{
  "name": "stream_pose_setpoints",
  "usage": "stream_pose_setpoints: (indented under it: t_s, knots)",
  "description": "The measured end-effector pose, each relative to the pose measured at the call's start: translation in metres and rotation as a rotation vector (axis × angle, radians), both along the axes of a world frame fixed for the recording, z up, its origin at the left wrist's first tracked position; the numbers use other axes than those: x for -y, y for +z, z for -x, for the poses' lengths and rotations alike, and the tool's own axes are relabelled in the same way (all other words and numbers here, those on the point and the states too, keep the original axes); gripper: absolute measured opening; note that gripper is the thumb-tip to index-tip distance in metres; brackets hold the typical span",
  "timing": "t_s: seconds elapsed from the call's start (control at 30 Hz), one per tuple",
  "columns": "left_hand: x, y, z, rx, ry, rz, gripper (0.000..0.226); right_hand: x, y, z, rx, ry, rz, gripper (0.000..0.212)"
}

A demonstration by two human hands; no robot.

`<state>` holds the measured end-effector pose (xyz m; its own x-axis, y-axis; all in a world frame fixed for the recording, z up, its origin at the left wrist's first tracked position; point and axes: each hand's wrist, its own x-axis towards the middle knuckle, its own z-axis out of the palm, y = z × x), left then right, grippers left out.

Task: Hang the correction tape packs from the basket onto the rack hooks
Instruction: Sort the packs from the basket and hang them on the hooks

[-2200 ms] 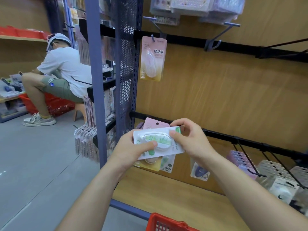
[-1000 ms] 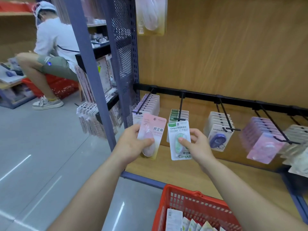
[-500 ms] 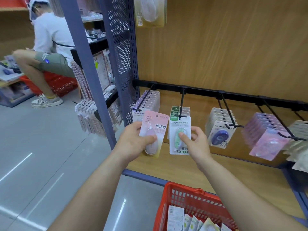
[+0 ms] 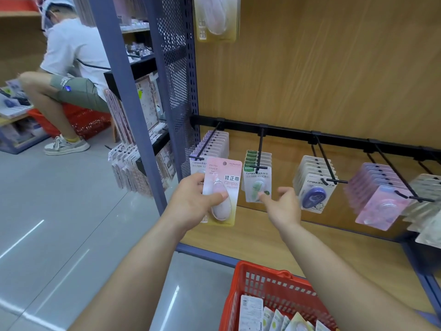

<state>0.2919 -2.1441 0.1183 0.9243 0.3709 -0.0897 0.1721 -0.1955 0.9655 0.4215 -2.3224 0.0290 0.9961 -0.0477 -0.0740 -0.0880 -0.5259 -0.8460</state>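
Your left hand point(image 4: 193, 204) grips the pink pack point(image 4: 222, 189) just below the left end of the rail point(image 4: 286, 133), thumb across the blister and fingers behind the card. Your right hand point(image 4: 284, 206) is open, fingers loose, with one fingertip at the lower edge of the green pack point(image 4: 257, 185), which hangs on the second hook under the rail. I can't tell whether it touches. The green one looks seated, so let it go and turn to the pink. It seems to match none of the rows under the rail. Its likeness is the upper pack point(image 4: 217, 17), well above the rail, so that hook is probably where it belongs. Shift your grip down the card so the punch hole at the top stays uncovered. Hold the card square to the hook's tip and slide it on rather than poking at it. The pack is a pink card fading to yellow at the foot, with a pale oval dispenser under a clear blister. More packs wait in the basket point(image 4: 262, 278), far below the rail.
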Motion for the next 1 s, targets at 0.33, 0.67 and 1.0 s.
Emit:
stream_pose_setpoints:
  t_s: [0.33,0.67,1.0]
  knots:
    - [0.008,0.038,0.008,0.217,0.182,0.033,0.036,-0.009,0.108,0.074,-0.032,0.553,-0.561,0.017]
    - [-0.001,0.092,0.035,0.521,0.325,-0.051,0.029,-0.033,0.196,0.084,0.225,0.566,-0.511,0.024]
    - [-0.019,0.117,0.069,0.467,0.381,-0.395,0.044,-0.09,0.301,0.023,0.532,0.466,-0.432,0.027]
